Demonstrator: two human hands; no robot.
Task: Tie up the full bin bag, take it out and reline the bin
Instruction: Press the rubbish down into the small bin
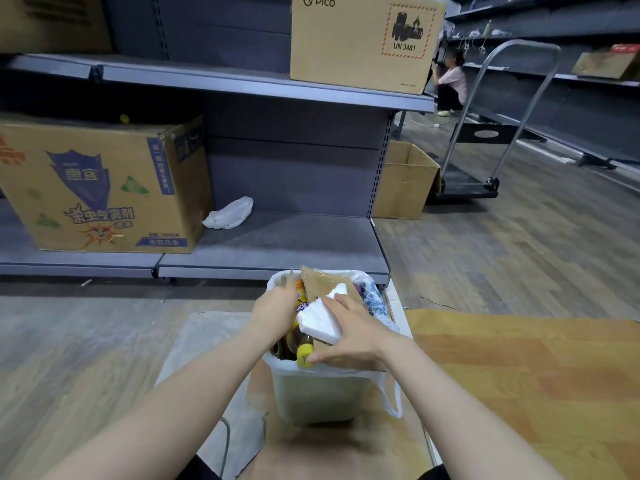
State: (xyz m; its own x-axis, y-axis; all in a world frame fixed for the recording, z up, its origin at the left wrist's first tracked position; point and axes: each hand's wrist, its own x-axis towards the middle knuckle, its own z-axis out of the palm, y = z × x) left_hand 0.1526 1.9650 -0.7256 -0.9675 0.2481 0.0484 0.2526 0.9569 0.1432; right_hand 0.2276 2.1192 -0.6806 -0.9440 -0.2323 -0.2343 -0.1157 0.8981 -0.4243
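On the wooden floor of a storeroom lined with grey shelving [277, 244], the overfilled bin [322, 396] was pressed down by the flat right hand [349, 334] on white foam [322, 320], the left hand [277, 308], its grip unreadable, reaching among rubbish best compacted before the bag [389, 393] handles could be gathered.

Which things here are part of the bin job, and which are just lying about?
Job: bin, bin bag, left hand, right hand.
Lying about: Pico box, printed box, open box, trolley, white bag on shelf.
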